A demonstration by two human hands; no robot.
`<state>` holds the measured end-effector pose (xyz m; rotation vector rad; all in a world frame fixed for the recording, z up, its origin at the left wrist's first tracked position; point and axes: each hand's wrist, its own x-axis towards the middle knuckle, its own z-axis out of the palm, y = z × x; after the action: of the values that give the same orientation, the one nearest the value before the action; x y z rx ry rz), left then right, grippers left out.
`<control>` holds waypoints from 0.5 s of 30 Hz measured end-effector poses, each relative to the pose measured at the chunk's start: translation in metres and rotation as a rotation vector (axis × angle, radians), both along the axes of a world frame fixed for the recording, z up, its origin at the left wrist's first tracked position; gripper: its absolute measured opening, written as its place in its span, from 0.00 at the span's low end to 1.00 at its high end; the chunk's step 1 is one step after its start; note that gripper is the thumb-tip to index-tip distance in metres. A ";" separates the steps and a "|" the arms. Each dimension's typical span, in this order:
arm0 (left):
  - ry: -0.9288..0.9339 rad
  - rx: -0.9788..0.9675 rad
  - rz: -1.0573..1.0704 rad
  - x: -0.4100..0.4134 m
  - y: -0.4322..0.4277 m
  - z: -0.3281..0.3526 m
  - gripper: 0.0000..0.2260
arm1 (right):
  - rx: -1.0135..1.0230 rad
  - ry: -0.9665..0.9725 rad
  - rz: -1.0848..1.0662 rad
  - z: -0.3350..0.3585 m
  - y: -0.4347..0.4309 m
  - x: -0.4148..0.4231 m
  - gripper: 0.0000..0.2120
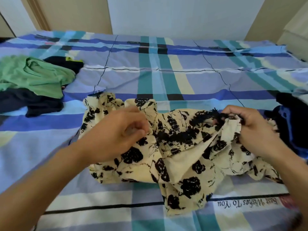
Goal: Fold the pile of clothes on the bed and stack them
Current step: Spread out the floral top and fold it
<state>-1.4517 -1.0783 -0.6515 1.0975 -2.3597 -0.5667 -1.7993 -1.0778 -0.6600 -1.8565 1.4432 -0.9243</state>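
Working with two bare hands on one cream garment point(175, 147) printed with black flowers, lying crumpled on the near middle of the bed point(166, 64). Gripping a bunched edge at its right end with the right hand point(250, 129), fingers curled round the cloth. Holding the left hand point(120, 135) over its left part, fingers curled down at the cloth; blurred there, so cannot tell whether pinching or only touching.

Leaving three more pieces heaped unfolded at the left edge, well apart from the cream one: one green garment point(33, 75) on top, one black garment point(66, 62) with a yellow-green tag behind it, and one dark garment point(41, 104) under it on the near side. Leaving one dark heap point(291, 122) of black and blue cloth at the right edge, just beside the right hand; number of pieces in it impossible to tell. Showing one line of upside-down lettering point(246, 203) on the checked sheet near the front edge.
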 end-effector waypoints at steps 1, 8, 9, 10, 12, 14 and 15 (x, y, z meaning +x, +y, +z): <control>-0.010 -0.111 0.043 -0.006 0.002 -0.003 0.08 | -0.006 -0.017 0.020 0.000 0.000 0.001 0.15; -0.332 -0.086 0.116 -0.041 0.023 -0.019 0.31 | 0.007 -0.285 0.153 0.014 0.009 0.013 0.09; -0.336 -0.104 0.118 -0.040 0.021 -0.020 0.23 | 0.021 -0.385 0.153 0.016 0.010 0.011 0.11; -0.291 -0.111 0.117 -0.037 0.019 -0.018 0.14 | 0.040 -0.485 0.143 0.020 0.012 0.010 0.11; -0.122 -0.083 0.207 -0.031 0.015 -0.011 0.06 | 0.058 -0.647 0.131 0.023 0.013 0.003 0.09; 0.166 -0.031 0.373 -0.023 0.010 0.000 0.05 | 0.101 -0.738 0.075 0.025 0.015 -0.002 0.24; 0.326 -0.010 0.450 -0.019 0.008 0.006 0.07 | 0.098 -0.749 0.044 0.026 0.014 -0.004 0.28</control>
<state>-1.4710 -1.0703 -0.6450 1.3617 -1.7633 -0.5187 -1.8035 -1.0634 -0.6343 -1.2476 0.9514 -1.3121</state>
